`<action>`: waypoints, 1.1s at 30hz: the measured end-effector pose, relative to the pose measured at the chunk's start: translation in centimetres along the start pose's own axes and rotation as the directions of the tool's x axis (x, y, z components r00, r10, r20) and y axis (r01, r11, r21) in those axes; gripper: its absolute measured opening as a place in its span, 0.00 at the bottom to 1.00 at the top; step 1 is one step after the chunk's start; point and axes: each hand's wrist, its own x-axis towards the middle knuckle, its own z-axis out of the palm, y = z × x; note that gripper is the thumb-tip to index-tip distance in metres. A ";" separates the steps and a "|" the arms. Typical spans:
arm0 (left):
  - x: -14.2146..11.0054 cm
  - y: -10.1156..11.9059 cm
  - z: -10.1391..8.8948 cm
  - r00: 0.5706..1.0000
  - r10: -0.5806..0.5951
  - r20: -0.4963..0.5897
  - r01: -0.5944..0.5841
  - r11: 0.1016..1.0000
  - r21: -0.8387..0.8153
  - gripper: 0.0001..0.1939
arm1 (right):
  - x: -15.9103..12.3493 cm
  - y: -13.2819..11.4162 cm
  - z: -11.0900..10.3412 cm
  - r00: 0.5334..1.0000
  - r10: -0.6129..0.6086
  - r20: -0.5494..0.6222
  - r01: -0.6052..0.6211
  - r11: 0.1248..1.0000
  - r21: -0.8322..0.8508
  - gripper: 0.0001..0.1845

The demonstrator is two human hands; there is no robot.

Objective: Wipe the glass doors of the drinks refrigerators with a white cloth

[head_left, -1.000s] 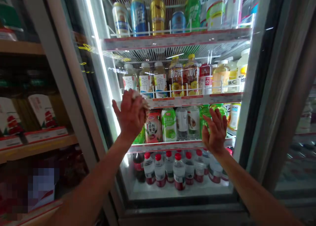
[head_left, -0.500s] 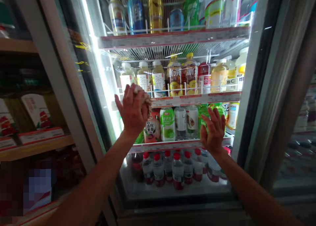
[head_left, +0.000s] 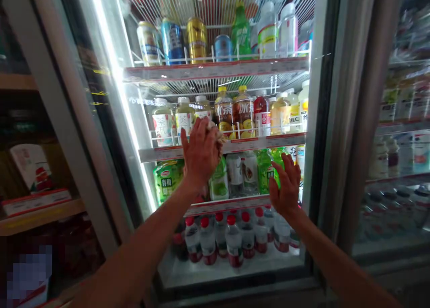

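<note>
My left hand [head_left: 200,158] presses a crumpled cloth [head_left: 219,140] against the glass door [head_left: 188,279] of a lit drinks fridge, in front of the middle shelf. The palm side is hidden, and most of the cloth lies under the fingers. Over to the right, my right hand [head_left: 285,184] is raised at the glass with its fingers apart and nothing in it. Green drink packs [head_left: 267,171] show behind that hand. Tea bottles [head_left: 224,113] with yellow caps stand inside, just above the cloth.
Cans [head_left: 197,39] and bottles fill the top shelf. Several red-capped water bottles [head_left: 234,243] stand at the bottom. A metal door frame [head_left: 358,119] runs up the right side, with another fridge beyond. Wooden shelves [head_left: 40,216] with boxed goods are on the left.
My left hand and the cloth have slid to the right across the glass. My right hand stays spread near the same shelf. The view has shifted, so the fridge sits further left.
</note>
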 end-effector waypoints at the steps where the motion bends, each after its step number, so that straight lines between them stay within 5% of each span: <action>1: -0.1 0.8 0.2 0.999 0.046 0.023 -0.045 0.999 -0.013 0.17 | 0.0 0.2 -0.2 1.000 0.004 -0.002 -0.004 1.000 0.001 0.26; 3: -1.3 3.2 0.7 0.943 0.312 0.111 -0.305 0.949 -0.077 0.16 | -0.1 0.6 -0.6 0.999 -0.023 0.025 0.023 1.000 0.009 0.27; 6: -2.9 5.9 1.4 0.726 0.664 0.177 -0.635 0.747 -0.198 0.15 | -0.3 1.4 -1.1 0.996 -0.058 0.065 0.058 0.998 0.005 0.27; 7: -2.6 6.1 1.6 0.699 0.693 0.176 -0.663 0.720 -0.205 0.15 | -0.3 1.8 -1.4 0.996 -0.054 0.067 0.055 0.998 -0.005 0.27; 8: -1.7 6.0 1.9 0.717 0.676 0.168 -0.649 0.736 -0.191 0.15 | -0.4 2.3 -1.6 0.997 -0.042 0.064 0.043 0.999 -0.018 0.27; 12: 3.5 5.2 3.0 0.956 0.285 0.064 -0.283 0.958 -0.047 0.15 | -0.2 4.8 -3.0 1.000 0.027 0.014 -0.026 0.996 -0.088 0.28; 14: 4.4 6.1 3.6 0.971 0.236 0.047 -0.234 0.971 -0.042 0.15 | -0.1 6.0 -3.7 0.998 0.053 -0.028 -0.056 0.991 -0.120 0.29; 16: 3.3 8.1 4.0 0.914 0.398 0.083 -0.389 0.916 -0.101 0.16 | 0.0 7.0 -4.4 0.996 0.062 -0.060 -0.070 0.988 -0.139 0.29; 20: 1.1 11.6 4.8 0.676 0.726 0.130 -0.687 0.684 -0.247 0.15 | 0.0 8.1 -5.8 0.997 0.053 -0.051 -0.060 0.985 -0.160 0.29; 22: 2.7 11.8 5.4 0.679 0.722 0.135 -0.683 0.688 -0.245 0.16 | 0.1 8.5 -6.5 0.997 0.061 -0.043 -0.067 0.982 -0.176 0.30; 25: 7.1 11.5 6.4 0.855 0.505 0.122 -0.484 0.859 -0.166 0.17 | 0.2 9.0 -7.4 0.997 0.063 -0.044 -0.070 0.978 -0.198 0.30; 27: 8.8 12.2 7.1 0.902 0.415 0.118 -0.396 0.905 -0.155 0.18 | 0.2 9.1 -7.8 0.998 0.050 -0.033 -0.056 0.977 -0.207 0.30; 29: 8.3 14.0 7.7 0.854 0.505 0.127 -0.475 0.855 -0.208 0.18 | 0.3 9.2 -8.1 0.999 0.029 -0.021 -0.033 0.977 -0.210 0.30; 33: 4.6 17.8 8.5 0.633 0.764 0.123 -0.698 0.633 -0.336 0.16 | 0.7 9.1 -8.4 1.000 0.003 -0.004 -0.004 0.979 -0.202 0.30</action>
